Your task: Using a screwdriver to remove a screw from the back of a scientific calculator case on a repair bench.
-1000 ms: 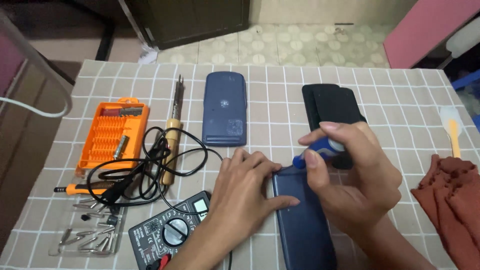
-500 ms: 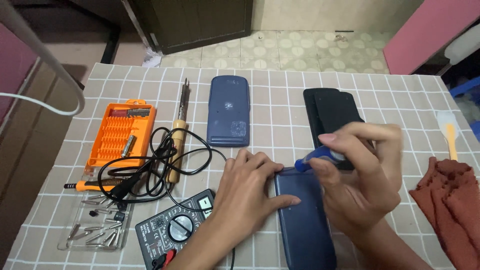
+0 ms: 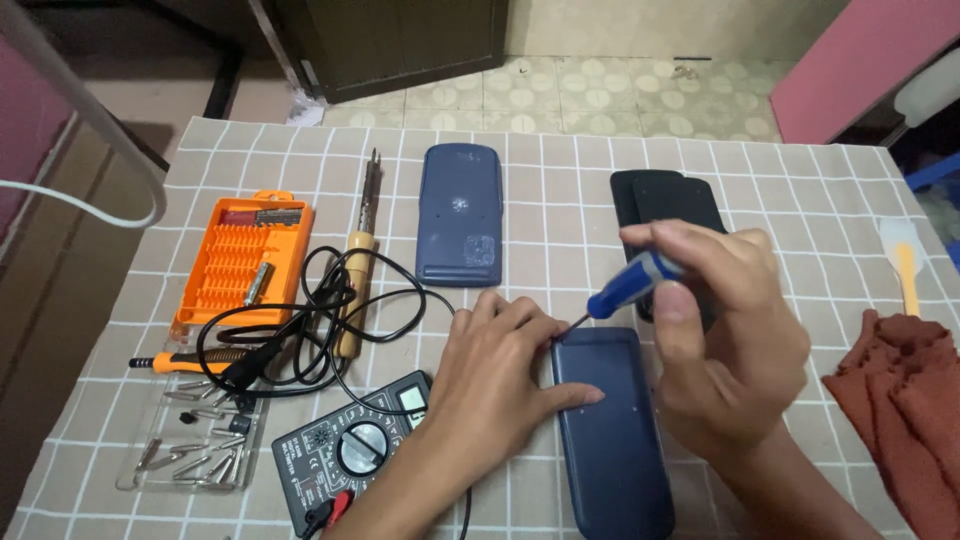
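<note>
Label patch: a small pale square sticker sits low on the back of the second dark blue plastic device (image 3: 459, 214), which lies flat at the far middle of the table, well apart from the hands; a scuffed pale spot shows above the sticker.
Orange case: an open orange plastic bit-set case (image 3: 240, 262) lies at the left, its rows of slots showing, with a clear plastic lid holding loose metal bits (image 3: 195, 445) near the front edge.
Worked device: a dark blue rectangular plastic casing (image 3: 610, 430) lies face down near the front middle, long side running away from the person, smooth with rounded corners and tiny holes near its edges.
Left hand (image 3: 495, 385): fingers spread flat, pressing on the casing's near-left part, forefinger stretched across it.
Right hand (image 3: 725, 340): fingers closed narrowly round a small blue-handled screwdriver (image 3: 625, 288), its thin metal tip at the casing's far-left corner.
Black pieces: two black flat plastic covers (image 3: 665, 205) overlap behind the right hand.
Other tools: a wooden-handled soldering iron (image 3: 360, 270) with black cord, and a black multimeter (image 3: 355, 455).
Table: checked beige cloth (image 3: 560, 150).
Right edge: a rust-red crumpled cloth (image 3: 900, 385).
</note>
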